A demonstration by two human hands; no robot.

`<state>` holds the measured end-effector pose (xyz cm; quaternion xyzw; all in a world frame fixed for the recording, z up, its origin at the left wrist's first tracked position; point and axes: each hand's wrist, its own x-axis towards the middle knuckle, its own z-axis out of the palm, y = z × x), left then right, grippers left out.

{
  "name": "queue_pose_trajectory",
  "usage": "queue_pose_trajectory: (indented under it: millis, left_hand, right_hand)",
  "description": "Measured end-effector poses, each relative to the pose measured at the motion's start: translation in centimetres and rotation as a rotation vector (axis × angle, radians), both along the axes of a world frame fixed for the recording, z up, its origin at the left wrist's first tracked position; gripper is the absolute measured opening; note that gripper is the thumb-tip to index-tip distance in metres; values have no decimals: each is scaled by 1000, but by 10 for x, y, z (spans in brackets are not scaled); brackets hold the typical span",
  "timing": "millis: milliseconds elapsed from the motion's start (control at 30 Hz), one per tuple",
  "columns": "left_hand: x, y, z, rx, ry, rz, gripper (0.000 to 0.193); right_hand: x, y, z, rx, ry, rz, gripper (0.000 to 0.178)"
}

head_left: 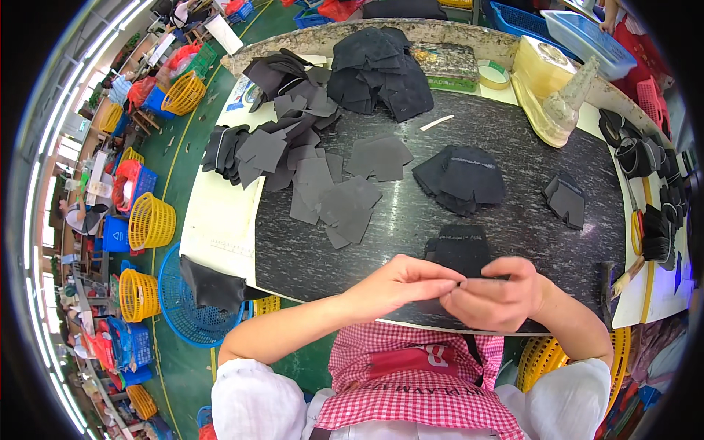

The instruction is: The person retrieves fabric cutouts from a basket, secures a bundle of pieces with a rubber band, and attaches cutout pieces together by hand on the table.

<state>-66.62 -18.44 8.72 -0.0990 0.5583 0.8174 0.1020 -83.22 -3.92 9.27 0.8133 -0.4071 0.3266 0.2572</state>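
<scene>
Close to the table's front edge, my left hand (420, 282) and my right hand (500, 295) meet, fingertips pinched together at the lower edge of a black shoe-upper piece (460, 248). My fingers partly hide that piece, so its lower end does not show. Beyond my hands sits a stack of black cut pieces (462, 180) with notched edges. A smaller black piece (565, 199) lies off to the right. Dark grey cut pieces (341, 209) are spread loosely at the left, and taller black piles (381, 70) stand behind them.
At the back right are a pale shoe-shaped form (565, 106) and a tape roll (493, 74). Scissors (636, 227) and a wooden-handled tool (625, 279) lie along the right side. A blue basket (170, 297) stands left of the table, a yellow one (539, 359) below its right front.
</scene>
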Motion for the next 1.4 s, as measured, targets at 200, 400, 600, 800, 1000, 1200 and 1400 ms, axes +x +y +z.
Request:
queue_pose_trajectory:
  millis: [200, 400, 600, 800, 1000, 1200, 1400]
  left_hand:
    - [0, 5, 4, -497, 261, 40, 20]
    - [5, 19, 1, -632, 414, 251, 12]
    - [11, 17, 2, -652, 427, 389, 11]
    - [11, 15, 7, -686, 342, 378, 14]
    - [5, 2, 3, -150, 191, 649, 31]
    - [20, 6, 6, -482, 425, 363, 38]
    - [35, 18, -2, -510, 312, 411, 11]
  right_hand:
    - [2, 2, 0, 48, 57, 69, 22]
    - [6, 4, -6, -98, -12, 68, 22]
    - [4, 8, 8, 242, -335, -100, 26]
    - [6, 8, 8, 263, -487, -74, 24]
    - [21, 30, 13, 11, 13, -11, 15]
    - [14, 29, 14, 322, -528, -145, 15]
    - [23, 32, 10, 537, -939, -109, 16]
